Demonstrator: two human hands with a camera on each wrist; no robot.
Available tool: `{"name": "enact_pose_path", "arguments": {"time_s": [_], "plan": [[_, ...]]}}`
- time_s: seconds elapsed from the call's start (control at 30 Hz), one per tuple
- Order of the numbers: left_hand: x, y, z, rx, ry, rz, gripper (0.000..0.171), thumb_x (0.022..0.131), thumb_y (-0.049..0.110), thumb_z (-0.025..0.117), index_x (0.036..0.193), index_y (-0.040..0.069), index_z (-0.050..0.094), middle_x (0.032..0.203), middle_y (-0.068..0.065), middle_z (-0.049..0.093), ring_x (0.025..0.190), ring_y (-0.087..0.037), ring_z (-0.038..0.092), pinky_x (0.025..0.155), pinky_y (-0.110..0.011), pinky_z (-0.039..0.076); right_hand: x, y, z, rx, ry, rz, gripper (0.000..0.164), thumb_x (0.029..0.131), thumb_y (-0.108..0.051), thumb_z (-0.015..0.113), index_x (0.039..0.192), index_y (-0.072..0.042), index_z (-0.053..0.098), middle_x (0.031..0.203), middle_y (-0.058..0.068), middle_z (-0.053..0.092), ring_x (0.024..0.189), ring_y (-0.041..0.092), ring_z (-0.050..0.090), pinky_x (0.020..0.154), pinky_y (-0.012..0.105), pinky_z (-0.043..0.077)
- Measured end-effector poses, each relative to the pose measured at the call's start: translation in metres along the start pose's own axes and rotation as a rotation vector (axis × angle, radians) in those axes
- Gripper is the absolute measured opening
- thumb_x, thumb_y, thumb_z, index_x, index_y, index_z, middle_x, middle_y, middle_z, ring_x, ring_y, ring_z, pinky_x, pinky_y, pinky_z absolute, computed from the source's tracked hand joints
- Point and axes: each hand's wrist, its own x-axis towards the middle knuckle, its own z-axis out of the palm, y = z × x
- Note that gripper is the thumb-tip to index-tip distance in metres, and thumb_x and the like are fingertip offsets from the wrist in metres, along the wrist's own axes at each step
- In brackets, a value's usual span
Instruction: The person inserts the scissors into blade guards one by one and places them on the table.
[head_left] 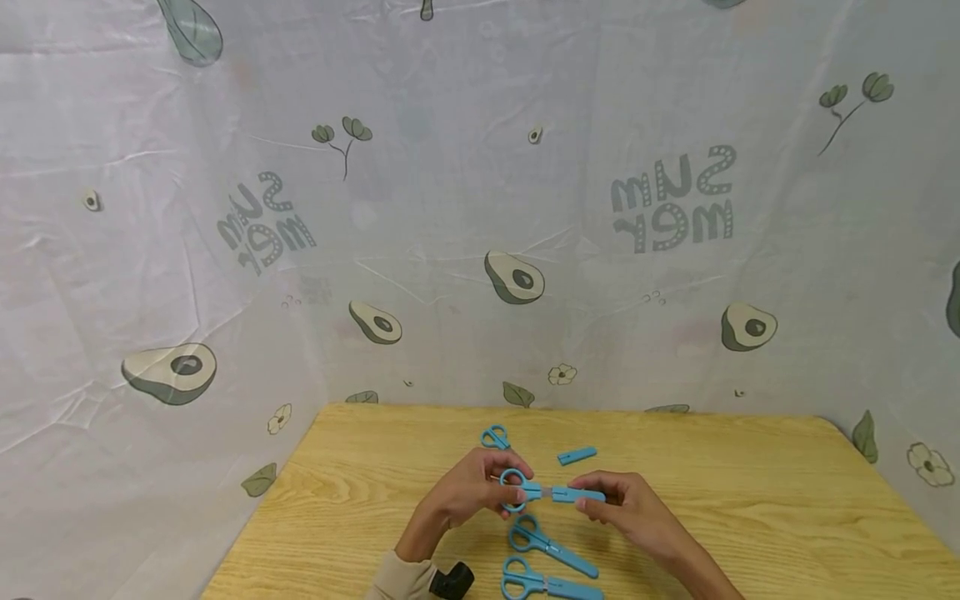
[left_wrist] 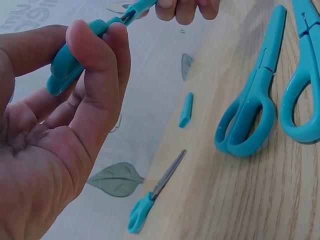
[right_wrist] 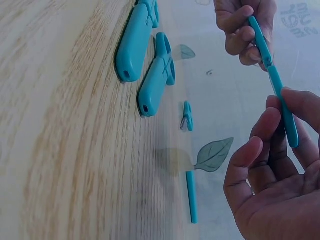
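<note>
Blue-handled scissors (head_left: pixel 532 490) are held above the table by my left hand (head_left: pixel 468 490), its thumb and fingers pinching the finger loops. A blue blade cover (head_left: pixel 564 495) sits over most of their blades, and a short strip of metal shows between cover and handles. My right hand (head_left: pixel 636 510) pinches that cover between thumb and fingers. Beyond the hands lie smaller scissors (left_wrist: pixel 145 205) with bare blades and a separate blue blade cover (head_left: pixel 577 456). Nearer me are two covered pairs of scissors, one medium (head_left: pixel 555 552) and one larger (head_left: pixel 553 585).
The wooden table (head_left: pixel 750 492) meets a pale printed curtain (head_left: pixel 450 208) at its back and sides. A black device (head_left: pixel 452 581) is strapped at the left wrist, beside a beige sleeve (head_left: pixel 401 577).
</note>
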Motion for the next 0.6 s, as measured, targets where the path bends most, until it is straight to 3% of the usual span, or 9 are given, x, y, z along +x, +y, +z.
{"name": "enact_pose_path", "arguments": {"time_s": [0.07, 0.3, 0.6], "plan": [[-0.0004, -0.0002, 0.0004, -0.001, 0.001, 0.0, 0.025, 0.097, -0.005, 0.071, 0.122, -0.008, 0.068, 0.091, 0.001, 0.066, 0.076, -0.009, 0.071, 0.063, -0.023, 0.06, 0.0, -0.0002, 0.001, 0.002, 0.004, 0.011, 0.037, 0.106, -0.021, 0.07, 0.132, 0.005, 0.07, 0.096, 0.002, 0.068, 0.078, 0.012, 0.059, 0.068, 0.03, 0.053], [-0.0021, 0.0001, 0.0008, 0.025, -0.01, 0.011, 0.035, 0.098, -0.006, 0.071, 0.128, -0.018, 0.06, 0.09, 0.003, 0.065, 0.074, -0.008, 0.07, 0.062, -0.023, 0.06, 0.0006, -0.0026, 0.0031, 0.008, 0.009, 0.045, 0.037, 0.105, -0.021, 0.071, 0.132, 0.004, 0.071, 0.098, 0.005, 0.068, 0.078, 0.01, 0.058, 0.065, 0.028, 0.05], [-0.0025, 0.0024, -0.0006, 0.052, 0.015, 0.017, 0.033, 0.098, -0.006, 0.072, 0.128, -0.016, 0.063, 0.092, 0.002, 0.063, 0.077, -0.01, 0.07, 0.063, -0.023, 0.061, 0.003, -0.0062, 0.0041, -0.021, 0.013, -0.004, 0.036, 0.105, -0.02, 0.071, 0.131, 0.006, 0.071, 0.107, 0.01, 0.075, 0.077, 0.008, 0.058, 0.068, 0.029, 0.053]]}}
